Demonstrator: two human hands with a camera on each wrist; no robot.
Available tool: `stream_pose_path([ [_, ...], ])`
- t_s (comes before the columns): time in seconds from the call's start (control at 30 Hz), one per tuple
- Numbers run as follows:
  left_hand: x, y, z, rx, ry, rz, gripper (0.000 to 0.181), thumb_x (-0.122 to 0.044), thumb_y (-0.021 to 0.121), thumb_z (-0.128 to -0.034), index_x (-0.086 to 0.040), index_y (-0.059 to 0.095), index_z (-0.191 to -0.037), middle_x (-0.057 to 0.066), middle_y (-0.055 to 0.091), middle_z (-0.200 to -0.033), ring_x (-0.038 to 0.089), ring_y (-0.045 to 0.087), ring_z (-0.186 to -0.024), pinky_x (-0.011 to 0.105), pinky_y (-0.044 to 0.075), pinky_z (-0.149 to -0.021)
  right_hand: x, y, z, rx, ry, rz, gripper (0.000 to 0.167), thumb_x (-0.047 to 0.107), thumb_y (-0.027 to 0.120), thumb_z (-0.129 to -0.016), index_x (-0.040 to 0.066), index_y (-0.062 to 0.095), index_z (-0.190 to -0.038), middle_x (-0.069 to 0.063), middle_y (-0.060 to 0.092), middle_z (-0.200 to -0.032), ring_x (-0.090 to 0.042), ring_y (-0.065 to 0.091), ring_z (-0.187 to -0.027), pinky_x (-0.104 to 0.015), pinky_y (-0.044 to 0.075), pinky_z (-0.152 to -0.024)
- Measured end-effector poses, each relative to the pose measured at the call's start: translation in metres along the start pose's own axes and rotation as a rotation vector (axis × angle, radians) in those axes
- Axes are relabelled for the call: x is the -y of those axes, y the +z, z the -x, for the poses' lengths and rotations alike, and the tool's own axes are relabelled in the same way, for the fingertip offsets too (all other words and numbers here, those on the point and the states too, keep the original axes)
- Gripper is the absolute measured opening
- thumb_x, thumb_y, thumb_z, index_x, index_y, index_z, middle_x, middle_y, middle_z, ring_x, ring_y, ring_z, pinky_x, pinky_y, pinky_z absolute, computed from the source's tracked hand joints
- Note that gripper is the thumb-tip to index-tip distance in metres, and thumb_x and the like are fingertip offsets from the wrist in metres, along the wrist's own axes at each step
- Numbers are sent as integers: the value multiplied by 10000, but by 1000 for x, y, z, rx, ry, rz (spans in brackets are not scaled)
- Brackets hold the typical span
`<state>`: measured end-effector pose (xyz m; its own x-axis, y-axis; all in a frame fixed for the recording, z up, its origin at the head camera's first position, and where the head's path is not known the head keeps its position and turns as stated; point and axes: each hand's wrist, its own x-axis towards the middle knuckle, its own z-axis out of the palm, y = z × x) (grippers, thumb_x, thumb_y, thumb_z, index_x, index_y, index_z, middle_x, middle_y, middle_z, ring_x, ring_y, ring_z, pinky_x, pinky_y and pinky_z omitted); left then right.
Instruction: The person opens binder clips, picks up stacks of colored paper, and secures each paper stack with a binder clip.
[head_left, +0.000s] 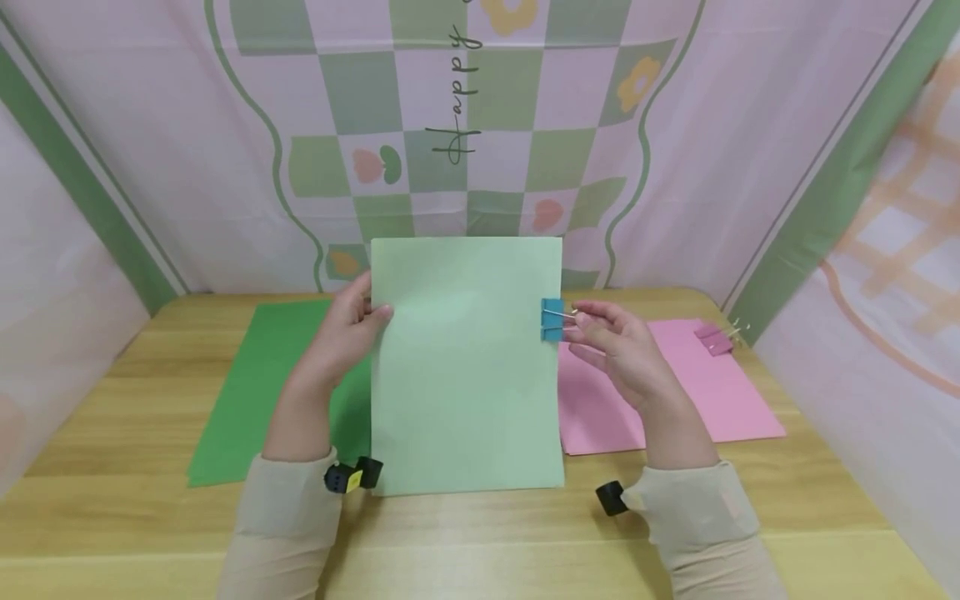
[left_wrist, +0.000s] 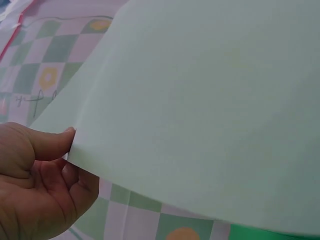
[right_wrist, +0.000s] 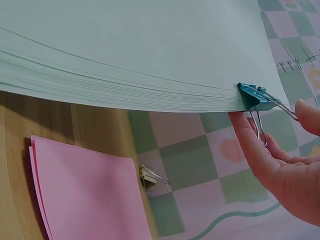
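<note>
A stack of light green paper (head_left: 465, 375) is held up above the table, its broad face toward me. At its left edge my left hand (head_left: 352, 325) pinches it, thumb in front and fingers behind; in the left wrist view that hand (left_wrist: 50, 175) has the stack's edge between thumb and fingers. A blue binder clip (head_left: 552, 321) sits on the right edge. My right hand (head_left: 622, 350) pinches its wire handles. In the right wrist view the clip (right_wrist: 255, 97) bites over many sheets, thumb by the upper handle and fingers under the stack and lower handle.
Dark green paper (head_left: 255, 392) lies on the wooden table (head_left: 112, 417) at left, partly behind the stack. Pink paper (head_left: 720, 400) lies at right, with a pink binder clip (head_left: 716, 338) at its far right corner. A patterned curtain (head_left: 495, 108) hangs behind the table.
</note>
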<state>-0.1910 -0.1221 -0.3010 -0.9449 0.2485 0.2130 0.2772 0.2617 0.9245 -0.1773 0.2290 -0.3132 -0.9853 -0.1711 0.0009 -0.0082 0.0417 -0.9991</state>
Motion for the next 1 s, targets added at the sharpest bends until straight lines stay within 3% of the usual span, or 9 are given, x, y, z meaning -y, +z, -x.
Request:
stream_pose_path([
  [0.23,5,-1,-2,9,-57,-5,493,-9,419,-1043,-137,370,-1517,163,529,-1373,217,623,-978,279,561,-797,-5,-1,-4,26,43,-22,617,254,535,-1034,-70,268,-1485,-25,537,-1254,-71,643,-1035,-201,528,-953],
  [0.37,8,-1,-2,20,-104,-35,505,-43,425,-1051,-161,346,-1536,136,508,-1429,198,602,-998,304,530,-850,-9,0,-6,34,79,6,647,278,542,-1030,-60,258,-1503,-14,531,-1282,-56,648,-1033,-316,480,-1069],
  [0.5,10,0,-2,28,-124,-48,494,-61,429,-1053,-156,352,-1531,123,506,-1411,144,570,-906,303,507,-837,-15,0,-8,41,94,5,643,289,537,-1032,-56,263,-1500,26,559,-1250,-48,659,-1027,-426,387,-1150],
  [0.67,15,1,-3,36,-136,-43,475,-83,434,-1056,-166,369,-1519,142,554,-1160,100,485,-678,300,484,-720,-20,0,-11,44,95,-3,626,272,524,-1039,-65,260,-1495,15,562,-1243,-51,667,-1019,-307,477,-1070],
  [0.77,19,0,-4,43,-147,-46,518,-98,444,-1056,-193,326,-1551,150,559,-1235,122,546,-745,309,501,-739,-23,0,-13,48,100,3,617,273,525,-1038,-64,274,-1489,-32,541,-1292,-45,668,-1012,-219,511,-982],
  [0.83,21,1,-5,45,-157,-52,538,-105,453,-1054,-201,307,-1562,145,531,-1366,173,617,-913,326,528,-799,-24,1,-14,51,109,14,616,277,526,-1037,-61,280,-1490,-77,515,-1346,-39,667,-1008,-187,515,-947],
  [1.0,24,1,-6,46,-169,-61,522,-96,465,-1047,-162,334,-1548,153,421,-1513,319,581,-1187,408,517,-938,-26,1,-15,55,127,41,625,273,513,-1043,-64,268,-1508,-207,406,-1490,-17,654,-1007,-231,511,-1002],
])
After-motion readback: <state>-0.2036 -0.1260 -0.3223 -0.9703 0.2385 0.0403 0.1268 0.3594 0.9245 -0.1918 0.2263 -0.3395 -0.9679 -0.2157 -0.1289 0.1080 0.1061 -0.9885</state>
